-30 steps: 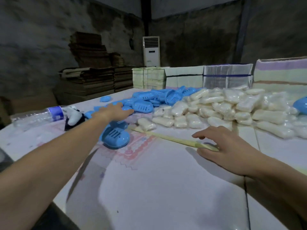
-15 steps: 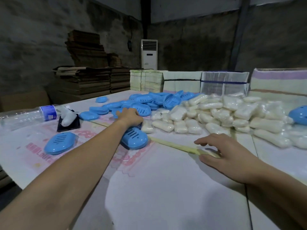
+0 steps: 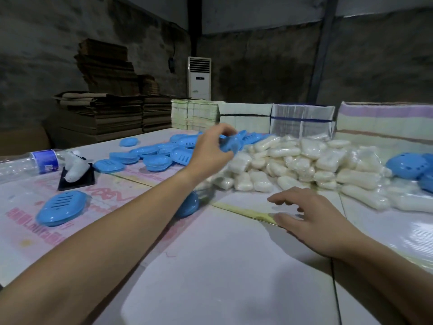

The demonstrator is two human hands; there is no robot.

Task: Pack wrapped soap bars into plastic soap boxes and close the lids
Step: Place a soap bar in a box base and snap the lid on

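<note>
Lifted my left hand [image 3: 212, 152] off the closed blue oval plastic soap box [image 3: 187, 205] to pinch an empty blue shell [image 3: 230, 144] from the far pile, right hand [image 3: 311, 219] spread flat, next grabbing a wrapped white soap bar [image 3: 262, 182].

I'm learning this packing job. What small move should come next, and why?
Probably bring the left hand with its blue soap box back toward the bare table, while the empty right hand reaches the wrapped soap bars just beyond it.
</note>
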